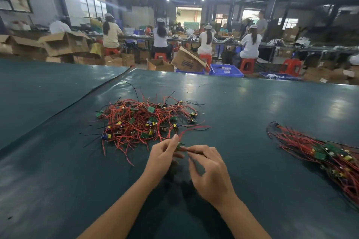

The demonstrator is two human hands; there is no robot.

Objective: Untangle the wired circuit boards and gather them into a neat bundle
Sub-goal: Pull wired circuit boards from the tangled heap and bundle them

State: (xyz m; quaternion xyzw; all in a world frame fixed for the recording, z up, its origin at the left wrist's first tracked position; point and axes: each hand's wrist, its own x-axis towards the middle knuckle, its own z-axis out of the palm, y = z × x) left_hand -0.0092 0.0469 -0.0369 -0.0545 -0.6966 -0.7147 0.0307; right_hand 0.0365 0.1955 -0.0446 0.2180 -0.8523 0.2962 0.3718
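Both forearms are stretched forward from the lower edge of the view over the table [58, 161]. The two hands are brought together a little above its dark green cover.

The left hand [164, 156] is turned with its back to the left. Its fingers are curled and the forefinger is raised higher than the others. A small green circuit board [180, 145] is pinched between its thumb and fingers, so this hand is closed on the board.

The right hand [210, 170] is held palm down just to the right of that grip, with the wrist bent a little inward. Its thumb and forefinger are closed on the red wires [191, 129] where they leave the board. The contact is somewhat blurred. The other three fingers are loosely bent and nothing is held in them. From the grip, the free part of the wires rises away from the person and curves to the right.

Just beyond the grip and a little to its left, the tangled pile [143, 122] of boards and red wires is spread on the cover. It is near the fingertips, but whether it touches them cannot be told. Well apart, to the right of the grip, the bundle [320, 153] of already aligned boards is laid, with its wires pointing the same way.
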